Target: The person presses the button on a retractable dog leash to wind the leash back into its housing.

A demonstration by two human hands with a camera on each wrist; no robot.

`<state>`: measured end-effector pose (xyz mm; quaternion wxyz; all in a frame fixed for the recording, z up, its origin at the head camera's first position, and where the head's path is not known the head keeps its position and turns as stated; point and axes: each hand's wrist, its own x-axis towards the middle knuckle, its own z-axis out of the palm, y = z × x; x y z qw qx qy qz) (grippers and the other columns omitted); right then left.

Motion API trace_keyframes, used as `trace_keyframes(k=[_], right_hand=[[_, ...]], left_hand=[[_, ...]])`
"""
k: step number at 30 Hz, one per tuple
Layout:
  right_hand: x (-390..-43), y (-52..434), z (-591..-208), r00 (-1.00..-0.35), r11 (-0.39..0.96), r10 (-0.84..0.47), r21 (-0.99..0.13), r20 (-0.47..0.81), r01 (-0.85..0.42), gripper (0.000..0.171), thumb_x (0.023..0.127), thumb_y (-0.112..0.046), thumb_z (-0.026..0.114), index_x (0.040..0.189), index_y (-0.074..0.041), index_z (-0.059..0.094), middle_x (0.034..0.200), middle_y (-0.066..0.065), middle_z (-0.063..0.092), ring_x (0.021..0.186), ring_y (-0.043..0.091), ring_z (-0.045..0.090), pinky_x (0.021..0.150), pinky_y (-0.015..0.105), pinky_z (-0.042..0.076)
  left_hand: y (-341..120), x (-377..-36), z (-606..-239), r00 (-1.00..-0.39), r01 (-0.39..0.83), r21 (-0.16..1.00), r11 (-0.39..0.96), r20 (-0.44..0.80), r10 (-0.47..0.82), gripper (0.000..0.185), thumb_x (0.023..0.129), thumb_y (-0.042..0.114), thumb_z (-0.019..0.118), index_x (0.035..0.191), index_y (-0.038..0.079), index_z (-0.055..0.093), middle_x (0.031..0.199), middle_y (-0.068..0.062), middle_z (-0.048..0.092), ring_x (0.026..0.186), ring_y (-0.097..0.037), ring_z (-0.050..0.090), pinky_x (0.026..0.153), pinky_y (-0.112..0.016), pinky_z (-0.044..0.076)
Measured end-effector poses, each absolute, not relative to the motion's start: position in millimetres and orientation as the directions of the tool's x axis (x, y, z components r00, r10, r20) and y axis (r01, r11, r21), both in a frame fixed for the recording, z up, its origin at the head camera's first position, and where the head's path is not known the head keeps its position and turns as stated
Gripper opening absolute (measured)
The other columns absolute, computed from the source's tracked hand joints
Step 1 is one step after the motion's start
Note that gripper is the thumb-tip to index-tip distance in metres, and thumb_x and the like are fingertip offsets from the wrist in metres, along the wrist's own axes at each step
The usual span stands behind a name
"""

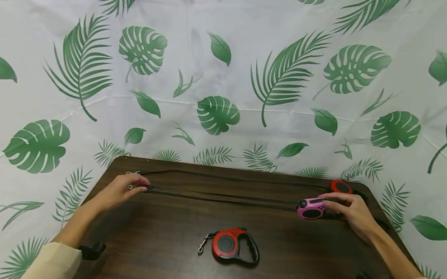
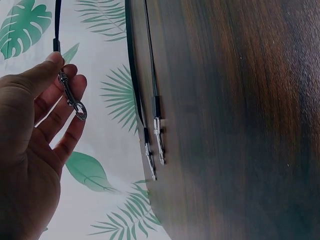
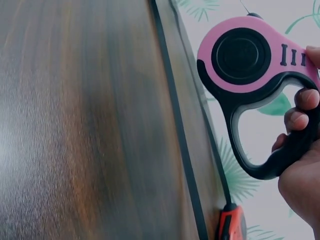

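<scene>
My left hand (image 1: 119, 191) pinches the black strap of a retractable dog leash just above its metal snap clip (image 2: 70, 95), which hangs against the fingers. The pink and black leash case (image 1: 311, 208) is at the right, gripped by my right hand (image 1: 356, 215). In the right wrist view, fingers curl round its black loop handle (image 3: 235, 130). The strap (image 2: 57, 22) stretches between both hands. Two more snap clips, one nearer (image 2: 159, 142) and one farther (image 2: 150, 161), lie on the table beside my left hand, with their straps running off to the right.
A red leash case (image 1: 341, 186) sits at the table's back right corner, its strap (image 1: 236, 177) laid along the far edge. Another red and black leash (image 1: 226, 244) lies front centre, strap wound in. Leaf-print cloth (image 1: 222, 75) hangs behind the brown table (image 1: 153, 259).
</scene>
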<state>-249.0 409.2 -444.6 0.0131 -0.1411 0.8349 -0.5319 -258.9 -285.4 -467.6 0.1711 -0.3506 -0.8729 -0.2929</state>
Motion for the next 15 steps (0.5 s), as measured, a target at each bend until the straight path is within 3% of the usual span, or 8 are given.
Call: trace_keyframes(k=[7, 15], right_hand=[[-252, 398, -445, -0.95, 0.372, -0.278, -0.896, 0.139, -0.24, 0.027, 0.105, -0.009, 0.067, 0.128, 0.003, 0.072, 0.114, -0.004, 0.075, 0.1, 0.015, 0.07, 0.083, 0.035, 0.061], [-257, 386, -445, -0.932, 0.338, -0.315, -0.897, 0.178, -0.286, 0.025, 0.104, -0.006, 0.066, 0.127, 0.004, 0.073, 0.115, -0.005, 0.075, 0.098, 0.013, 0.07, 0.08, 0.028, 0.059]], left_hand=[[-279, -260, -465, -0.684, 0.726, 0.403, 0.557, 0.508, 0.523, 0.022, 0.085, -0.012, 0.079, 0.105, -0.005, 0.073, 0.096, -0.012, 0.075, 0.085, -0.02, 0.072, 0.072, -0.047, 0.062], [-273, -260, -464, -0.641, 0.765, 0.389, 0.513, 0.537, 0.548, 0.024, 0.083, -0.014, 0.08, 0.104, -0.005, 0.073, 0.095, -0.013, 0.076, 0.081, -0.022, 0.072, 0.072, -0.043, 0.063]])
